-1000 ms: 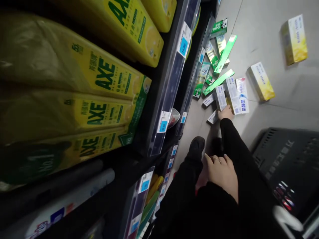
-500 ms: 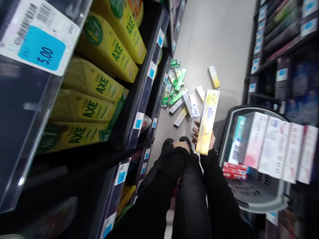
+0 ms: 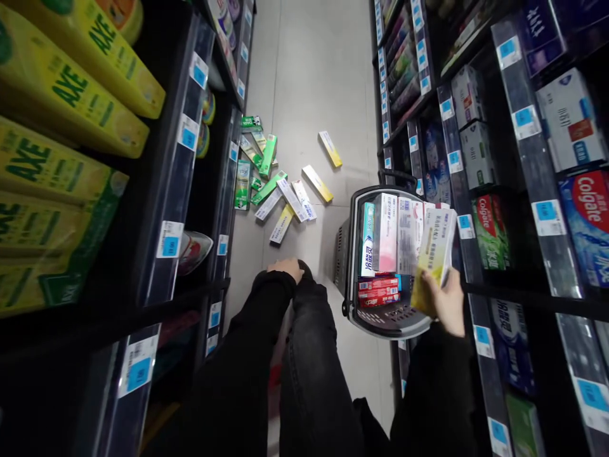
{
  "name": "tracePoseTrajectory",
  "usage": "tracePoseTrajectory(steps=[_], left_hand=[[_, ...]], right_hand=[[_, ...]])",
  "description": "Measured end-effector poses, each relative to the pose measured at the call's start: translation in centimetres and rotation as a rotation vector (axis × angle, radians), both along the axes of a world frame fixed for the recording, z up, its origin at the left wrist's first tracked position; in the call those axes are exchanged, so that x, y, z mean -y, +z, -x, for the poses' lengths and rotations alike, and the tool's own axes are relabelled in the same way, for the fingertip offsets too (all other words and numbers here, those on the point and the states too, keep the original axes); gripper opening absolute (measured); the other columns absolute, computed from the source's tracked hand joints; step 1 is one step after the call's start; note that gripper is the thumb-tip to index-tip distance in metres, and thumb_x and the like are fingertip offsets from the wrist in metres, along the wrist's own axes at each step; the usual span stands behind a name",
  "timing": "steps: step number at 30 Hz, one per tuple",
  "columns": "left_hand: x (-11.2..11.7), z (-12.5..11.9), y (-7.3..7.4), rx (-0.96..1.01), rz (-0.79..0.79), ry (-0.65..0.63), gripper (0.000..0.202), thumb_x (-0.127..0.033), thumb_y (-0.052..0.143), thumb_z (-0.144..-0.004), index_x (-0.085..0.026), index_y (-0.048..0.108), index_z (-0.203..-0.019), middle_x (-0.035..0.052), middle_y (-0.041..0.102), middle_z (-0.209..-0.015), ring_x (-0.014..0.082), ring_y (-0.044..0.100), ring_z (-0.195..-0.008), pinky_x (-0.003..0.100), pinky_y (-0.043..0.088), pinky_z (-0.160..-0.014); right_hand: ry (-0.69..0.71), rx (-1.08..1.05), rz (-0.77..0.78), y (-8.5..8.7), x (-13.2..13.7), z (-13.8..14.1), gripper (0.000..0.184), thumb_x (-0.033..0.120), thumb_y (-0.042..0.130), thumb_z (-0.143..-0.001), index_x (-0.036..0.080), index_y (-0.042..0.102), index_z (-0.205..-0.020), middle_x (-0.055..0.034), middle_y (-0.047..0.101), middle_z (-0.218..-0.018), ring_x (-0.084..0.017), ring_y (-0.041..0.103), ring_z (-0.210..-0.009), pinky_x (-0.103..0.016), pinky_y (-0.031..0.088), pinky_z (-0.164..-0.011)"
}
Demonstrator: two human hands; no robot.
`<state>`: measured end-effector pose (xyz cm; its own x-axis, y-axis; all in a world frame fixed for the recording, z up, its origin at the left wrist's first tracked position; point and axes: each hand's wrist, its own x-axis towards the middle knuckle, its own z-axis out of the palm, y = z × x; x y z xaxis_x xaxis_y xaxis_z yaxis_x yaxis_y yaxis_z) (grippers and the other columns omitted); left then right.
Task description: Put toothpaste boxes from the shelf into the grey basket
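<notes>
My right hand (image 3: 447,298) grips a white and yellow toothpaste box (image 3: 438,244) over the right end of the grey shopping basket (image 3: 349,279). Thumb and fingers press its sides, and the box stands tilted. Inside the basket, a teal and white toothpaste box (image 3: 368,238), a pink and white box (image 3: 387,235) and other pale boxes stand in a row. Red boxes (image 3: 379,291) lie nearer to me. Near my knee rests my left hand (image 3: 287,268), seen from the back; its fingers are mostly hidden.
Several toothpaste boxes lie scattered on the floor, among them a green box (image 3: 269,155) and a white and yellow box (image 3: 317,184). Shelves with yellow AXE bottles (image 3: 85,89) flank the aisle on the left. Colgate boxes (image 3: 492,231) sit on the right shelves.
My right hand has carried the toothpaste box from in front of my legs rightward to above the basket. The view has turned right. My left hand stays near my knee.
</notes>
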<state>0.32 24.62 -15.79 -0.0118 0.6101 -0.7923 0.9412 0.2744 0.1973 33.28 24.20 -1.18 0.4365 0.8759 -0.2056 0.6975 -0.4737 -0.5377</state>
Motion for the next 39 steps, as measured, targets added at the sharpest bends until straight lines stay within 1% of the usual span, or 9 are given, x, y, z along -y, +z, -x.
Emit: tracePoseTrajectory(steps=[2, 7, 14, 20, 25, 29, 34, 37, 39], left_hand=[[-0.1, 0.1, 0.1, -0.008, -0.003, 0.005, 0.045, -0.039, 0.043, -0.092, -0.012, 0.055, -0.126, 0.0195, 0.058, -0.129, 0.0344, 0.054, -0.119, 0.046, 0.044, -0.097], [-0.5, -0.1, 0.4, 0.002, 0.002, -0.005, 0.045, -0.039, 0.042, -0.093, -0.012, 0.054, -0.126, 0.0199, 0.058, -0.128, 0.0340, 0.054, -0.119, 0.045, 0.044, -0.096], [-0.8, -0.7, 0.2, -0.011, 0.015, -0.038, 0.046, -0.040, 0.041, -0.093, -0.013, 0.053, -0.129, 0.0186, 0.058, -0.129, 0.0339, 0.054, -0.119, 0.045, 0.044, -0.095], [-0.9, -1.2, -0.2, -0.014, 0.018, -0.052, 0.049, -0.041, 0.040, -0.093, -0.015, 0.050, -0.133, 0.0174, 0.057, -0.131, 0.0350, 0.052, -0.121, 0.045, 0.043, -0.097], [-1.0, -1.2, -0.4, -0.010, 0.021, -0.054, 0.050, -0.042, 0.040, -0.093, -0.014, 0.049, -0.134, 0.0182, 0.057, -0.131, 0.0355, 0.052, -0.121, 0.045, 0.043, -0.097], [-1.1, -1.3, -0.8, -0.007, 0.017, -0.062, 0.051, -0.042, 0.040, -0.093, -0.014, 0.050, -0.133, 0.0195, 0.058, -0.129, 0.0353, 0.054, -0.120, 0.044, 0.044, -0.094], [-0.9, -1.4, -1.5, -0.007, 0.004, -0.081, 0.051, -0.043, 0.040, -0.092, -0.013, 0.050, -0.133, 0.0200, 0.057, -0.129, 0.0351, 0.054, -0.118, 0.044, 0.043, -0.096], [-0.9, -1.4, -1.5, -0.002, 0.011, -0.070, 0.051, -0.043, 0.040, -0.092, -0.012, 0.050, -0.133, 0.0202, 0.057, -0.129, 0.0350, 0.055, -0.118, 0.044, 0.044, -0.095], [-1.0, -1.4, -1.5, 0.002, 0.021, -0.061, 0.052, -0.043, 0.041, -0.093, -0.012, 0.050, -0.133, 0.0201, 0.057, -0.129, 0.0346, 0.054, -0.118, 0.043, 0.044, -0.095]], right_hand=[[-0.083, 0.309, 0.062, -0.3, -2.3, -4.1, 0.067, 0.058, 0.062, -0.067, 0.019, 0.048, -0.120, -0.0184, 0.063, -0.116, -0.036, 0.060, -0.106, -0.049, 0.047, -0.090], [-0.128, 0.378, 0.095, -2.1, -6.5, -9.5, 0.065, 0.054, 0.059, -0.068, 0.017, 0.048, -0.119, -0.0201, 0.062, -0.118, -0.035, 0.059, -0.107, -0.048, 0.045, -0.093], [-0.070, 0.436, 0.065, -3.8, -8.4, -10.2, 0.067, 0.054, 0.059, -0.070, 0.014, 0.047, -0.122, -0.0206, 0.060, -0.118, -0.035, 0.059, -0.107, -0.048, 0.044, -0.094], [0.043, 0.369, 0.114, -3.6, -10.7, -11.6, 0.059, 0.049, 0.067, -0.066, 0.014, 0.047, -0.110, -0.0223, 0.059, -0.115, -0.034, 0.057, -0.107, -0.045, 0.044, -0.092], [0.108, 0.275, 0.162, -3.0, -12.1, -12.7, 0.052, 0.044, 0.070, -0.065, 0.019, 0.050, -0.106, -0.0142, 0.062, -0.111, -0.028, 0.060, -0.099, -0.038, 0.046, -0.086], [0.074, 0.353, 0.172, -2.4, -12.4, -11.9, 0.057, 0.039, 0.073, -0.062, 0.016, 0.051, -0.109, -0.0169, 0.061, -0.113, -0.031, 0.058, -0.103, -0.041, 0.044, -0.088], [0.003, 0.382, 0.088, -2.0, -11.7, -10.3, 0.048, 0.039, 0.064, -0.071, 0.016, 0.051, -0.111, -0.0193, 0.061, -0.114, -0.029, 0.058, -0.103, -0.037, 0.044, -0.089], [-0.031, 0.416, -0.044, -1.3, -8.7, -10.3, 0.051, 0.043, 0.061, -0.073, 0.018, 0.047, -0.116, -0.0180, 0.061, -0.115, -0.030, 0.058, -0.102, -0.038, 0.045, -0.089], [-0.009, 0.445, -0.126, -0.3, -4.9, -10.8, 0.058, 0.048, 0.060, -0.073, 0.021, 0.044, -0.122, -0.0150, 0.059, -0.117, -0.030, 0.058, -0.103, -0.040, 0.046, -0.090]])
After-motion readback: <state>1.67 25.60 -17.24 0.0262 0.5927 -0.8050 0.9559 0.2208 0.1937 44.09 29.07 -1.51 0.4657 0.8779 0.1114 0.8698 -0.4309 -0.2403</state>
